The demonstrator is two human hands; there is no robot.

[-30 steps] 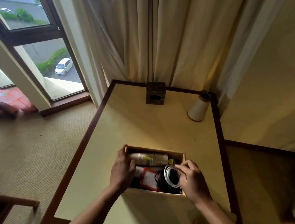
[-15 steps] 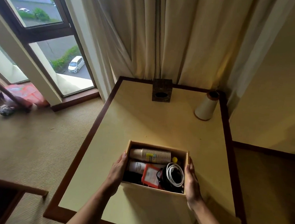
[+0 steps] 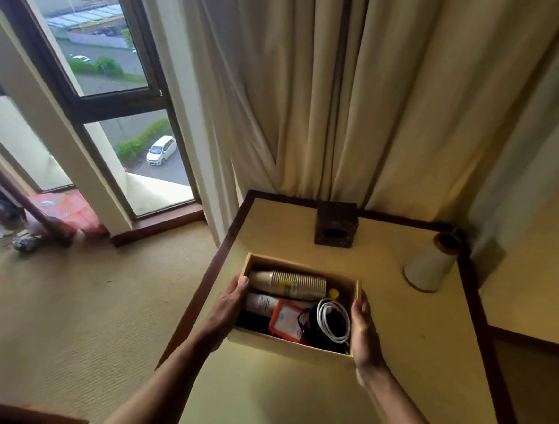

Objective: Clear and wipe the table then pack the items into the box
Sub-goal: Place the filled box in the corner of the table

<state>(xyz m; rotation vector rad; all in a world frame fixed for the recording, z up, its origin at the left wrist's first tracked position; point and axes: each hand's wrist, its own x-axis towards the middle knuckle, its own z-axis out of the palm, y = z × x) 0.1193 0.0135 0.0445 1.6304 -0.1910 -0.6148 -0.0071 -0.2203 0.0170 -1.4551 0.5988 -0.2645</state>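
Cool daylight comes through the window [image 3: 115, 65] on my left, bright enough to wash out the street outside. The room is dimmer and tinted warm yellow. The curtain [image 3: 347, 100] folds carry deep vertical shadows. The bench [image 3: 410, 356] top is evenly lit, with a faint soft shadow in front of the box [image 3: 291, 348], whose inside is dark and hard to read. My wide lens bows the window frame and bench edges, and everything looks slightly soft.
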